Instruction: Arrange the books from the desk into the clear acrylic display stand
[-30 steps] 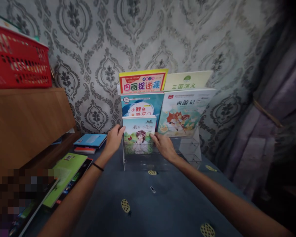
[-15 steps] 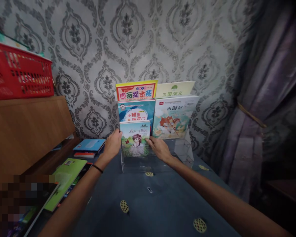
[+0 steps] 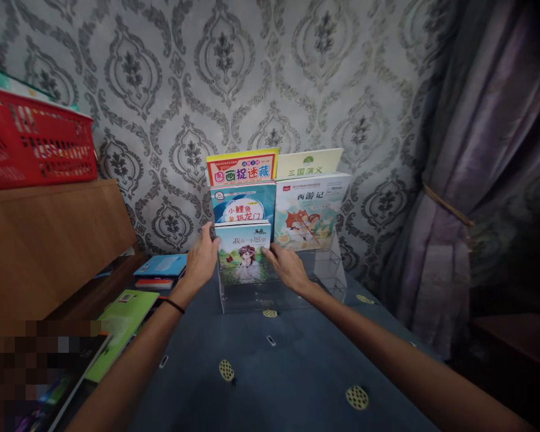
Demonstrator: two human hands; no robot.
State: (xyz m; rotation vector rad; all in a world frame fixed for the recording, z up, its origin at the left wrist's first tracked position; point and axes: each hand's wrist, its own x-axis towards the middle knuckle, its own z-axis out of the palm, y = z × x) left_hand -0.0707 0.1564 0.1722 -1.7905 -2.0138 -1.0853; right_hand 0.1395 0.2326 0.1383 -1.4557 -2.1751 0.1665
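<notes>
– Starting well left of the clear acrylic display rack (image 3: pixel 274 297), what's there?
– A red plastic basket with slotted sides (image 3: pixel 40 144), set atop a brown wooden panel (image 3: pixel 49 240). Nearer the rack lies a lime-green book (image 3: pixel 123 324), then a light-blue book (image 3: pixel 161 264) on top of a red-and-white book (image 3: pixel 153 282).
– And the left hand (image 3: pixel 201 258)?
– Just at the rack's left side, a thin black band (image 3: pixel 174 305) on its wrist. It grips the left edge of a small paperback with a pale blue and green cover (image 3: pixel 245 258), its fingers narrowed there.
– Where is that paperback?
– At the rack's left front, nearly upright, before a teal book with a white circle (image 3: pixel 222 196); a yellow-bordered red book (image 3: pixel 243 167) stands behind both.
– The right hand (image 3: pixel 290 267)?
– In front of the rack's middle, closed on the paperback's right edge, thumb against the cover. Its fingers behind are partly hidden.
– Further right?
– On the rack's right half, a pale cream book (image 3: pixel 308 162) behind a white storybook with an orange-red picture (image 3: pixel 310 213). Past the rack hangs a greyish-purple curtain (image 3: pixel 450 252). Dark blue cloth with yellow pineapples (image 3: pixel 288 375) spreads beneath the rack.
</notes>
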